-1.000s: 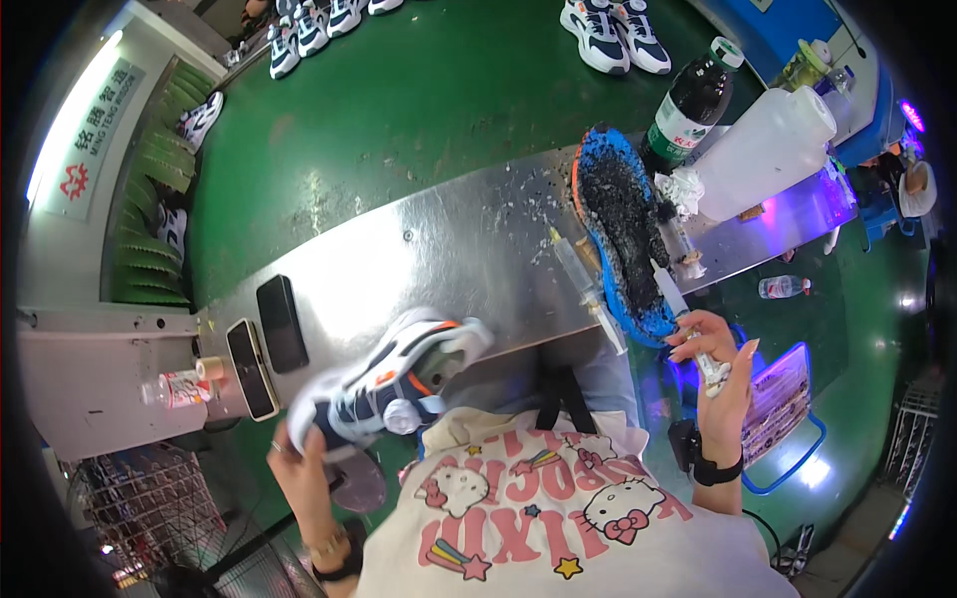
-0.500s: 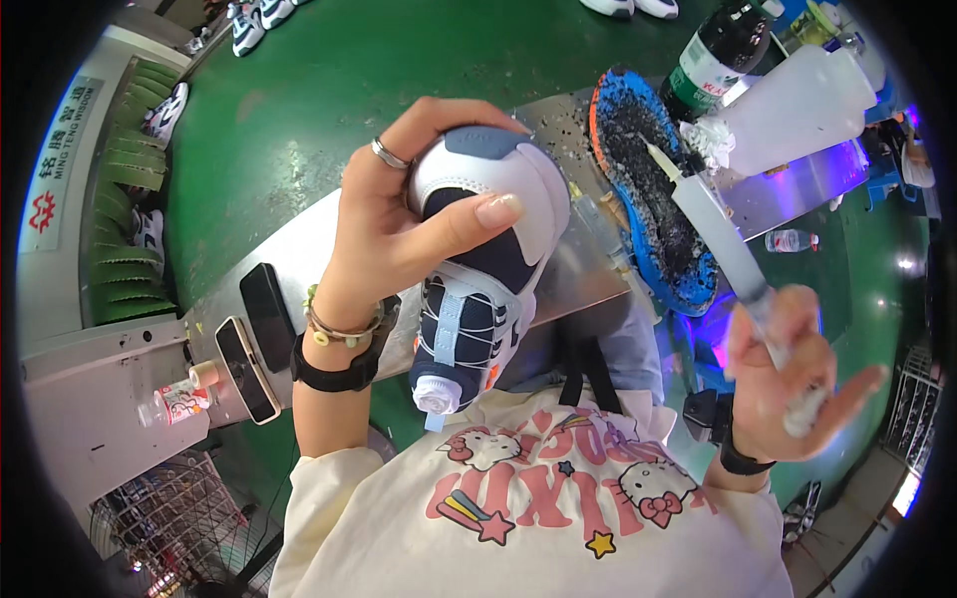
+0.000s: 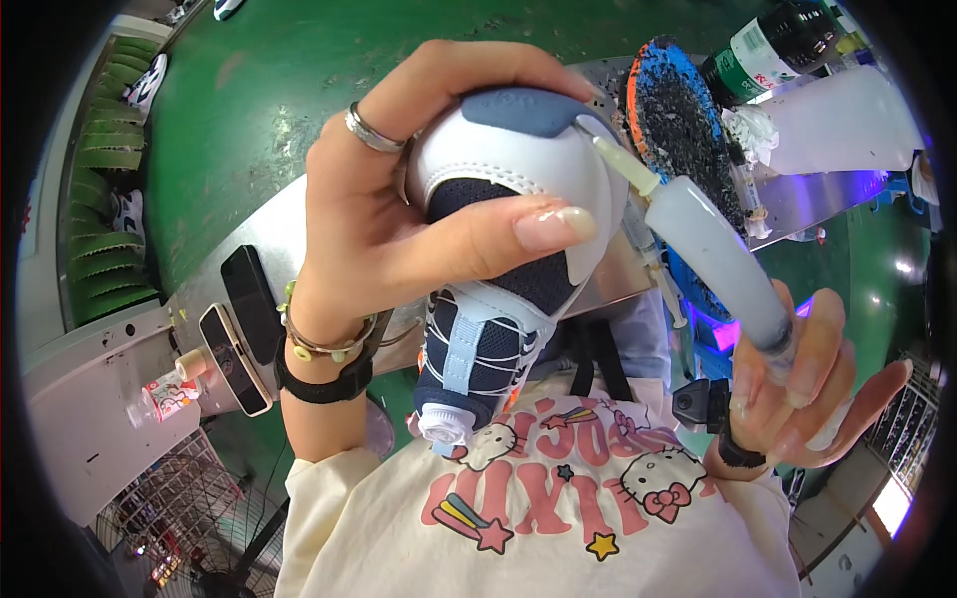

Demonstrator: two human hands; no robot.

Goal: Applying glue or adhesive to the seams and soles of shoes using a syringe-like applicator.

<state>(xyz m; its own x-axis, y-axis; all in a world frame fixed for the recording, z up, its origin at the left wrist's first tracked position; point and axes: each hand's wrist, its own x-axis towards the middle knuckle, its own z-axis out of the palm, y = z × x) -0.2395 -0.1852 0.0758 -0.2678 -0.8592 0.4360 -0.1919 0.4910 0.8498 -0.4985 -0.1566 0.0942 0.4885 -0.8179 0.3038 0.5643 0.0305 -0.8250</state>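
A white and navy sneaker (image 3: 508, 299) is held up in front of me, toe cap upward, with pale blue lace loops and a white lock at its lower end. My left hand (image 3: 399, 199) wraps round its toe, the thumb pressed across the front and the fingers over the top. My right hand (image 3: 802, 374) grips the lower end of a translucent syringe (image 3: 713, 259), some of its fingers stretched away. The syringe's narrow pale nozzle reaches the edge of the sneaker's blue-grey toe patch (image 3: 528, 112); whether it touches is hard to tell.
Behind the syringe stands a black-speckled blue and orange insole-shaped pad (image 3: 678, 100). A dark bottle (image 3: 763, 50), a white translucent bottle (image 3: 847, 120) and crumpled tissue (image 3: 753, 135) are beside it. Two phones, one of them black (image 3: 249, 299), lie on the metal bench at left.
The sneaker and my left hand have come up closer to view. My right hand has brought the syringe's nozzle from over the speckled pad left to the sneaker's toe.
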